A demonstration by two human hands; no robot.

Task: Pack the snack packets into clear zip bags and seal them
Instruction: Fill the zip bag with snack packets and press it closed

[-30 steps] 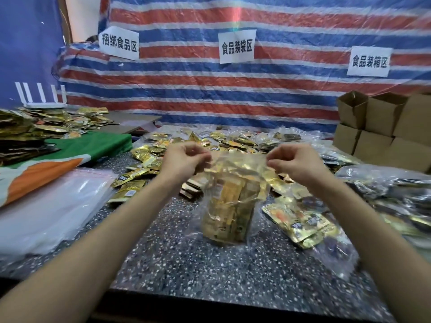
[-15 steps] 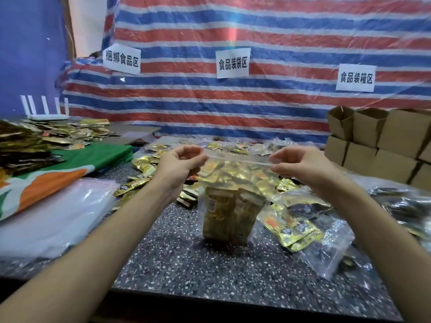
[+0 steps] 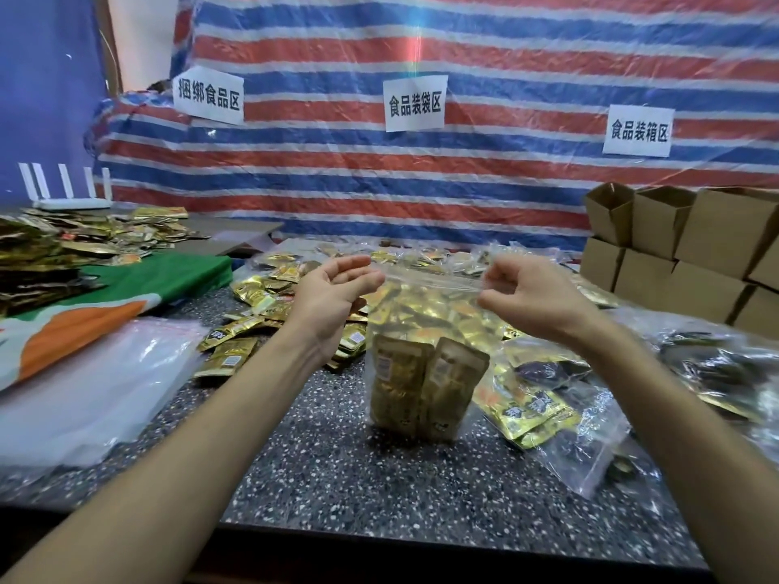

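Head view: left hand and right hand each pinch a top corner of the zip bag, stretching its mouth taut. Its base seems to rest on the table, with gold packets upright inside. If the zip tracks are misaligned, pressing may leave a gap, and a slipped pinch could spill the packets. Packet print is too small to read. Behind the bag, the left sign reads 捆绑食品区, the middle sign 食品装袋区, the right sign 食品装箱区.
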